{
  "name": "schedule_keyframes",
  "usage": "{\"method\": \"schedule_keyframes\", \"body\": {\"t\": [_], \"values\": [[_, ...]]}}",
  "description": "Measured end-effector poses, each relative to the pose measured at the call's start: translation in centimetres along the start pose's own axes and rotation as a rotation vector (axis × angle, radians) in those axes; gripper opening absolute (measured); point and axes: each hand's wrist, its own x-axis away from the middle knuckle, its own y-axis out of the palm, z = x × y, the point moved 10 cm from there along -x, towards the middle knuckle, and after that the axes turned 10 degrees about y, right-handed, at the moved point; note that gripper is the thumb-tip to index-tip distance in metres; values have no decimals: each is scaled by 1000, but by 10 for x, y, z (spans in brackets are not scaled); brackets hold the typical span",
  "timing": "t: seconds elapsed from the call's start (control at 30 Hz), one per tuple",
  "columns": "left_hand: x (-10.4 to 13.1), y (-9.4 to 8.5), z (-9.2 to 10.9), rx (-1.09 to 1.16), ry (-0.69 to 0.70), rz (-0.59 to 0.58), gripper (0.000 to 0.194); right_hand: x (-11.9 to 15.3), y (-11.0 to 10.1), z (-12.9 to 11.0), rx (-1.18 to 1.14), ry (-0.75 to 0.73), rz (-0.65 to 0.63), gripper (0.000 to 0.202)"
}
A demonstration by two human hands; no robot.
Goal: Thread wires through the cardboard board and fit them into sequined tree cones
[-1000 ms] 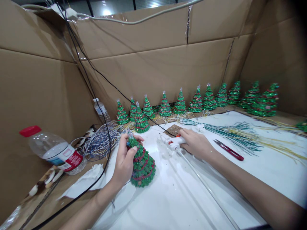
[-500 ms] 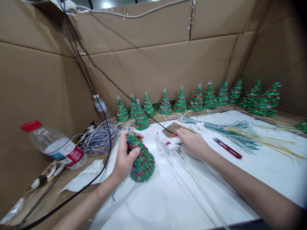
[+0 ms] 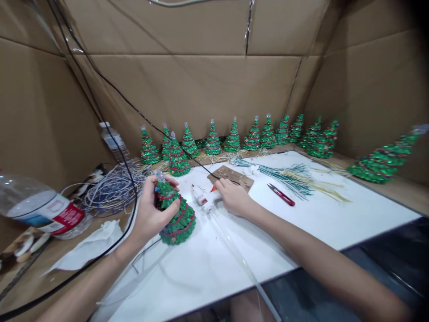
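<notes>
My left hand point(image 3: 150, 210) is wrapped round the upper part of a small green Christmas tree point(image 3: 179, 226) with red garlands and a clear topper. The tree's base is at the white board, tilted slightly toward my hand. To its right, my right hand point(image 3: 231, 195) grips the handle of a white hot glue gun point(image 3: 205, 200). The gun lies low over the board, its nozzle pointing up and left, apart from the tree. A long clear glue stick point(image 3: 241, 257) runs out of its rear toward me. My right fingers partly cover the handle and orange trigger.
Several finished-looking trees point(image 3: 233, 136) line the cardboard wall. Red thread snips point(image 3: 280, 195) and green and yellow wires point(image 3: 284, 174) lie right on the white board point(image 3: 321, 219). Left are a large bottle point(image 3: 50, 214), a small bottle point(image 3: 113, 141), tangled wires point(image 3: 107, 188) and white tissue point(image 3: 89, 246). Black cables cross overhead.
My view has swung to the right, so everything sits further left and a leaning tree shows at far right. Both hands keep their holds on the tree and the glue gun.
</notes>
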Motion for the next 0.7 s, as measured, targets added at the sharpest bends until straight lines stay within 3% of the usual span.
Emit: {"method": "schedule_keyframes", "body": {"t": [0.2,0.3,0.4,0.53,0.63,0.7], "values": [[-2,0,-2,23,21,-34,40,-2,5,-1,-73,-4,-87,34],[-2,-2,-6,20,24,-46,41,-9,-2,17,-129,27,-129,32],[-4,-3,-9,39,18,-52,42,-16,-19,67,-153,179,-110,26],[-7,-4,-10,66,20,-64,39,-4,-38,169,-103,543,-82,33],[-10,-7,-11,74,19,-66,37,18,-30,230,-73,794,-169,31],[-10,-9,-12,71,21,-73,36,29,-18,253,-74,899,-227,30]]}}
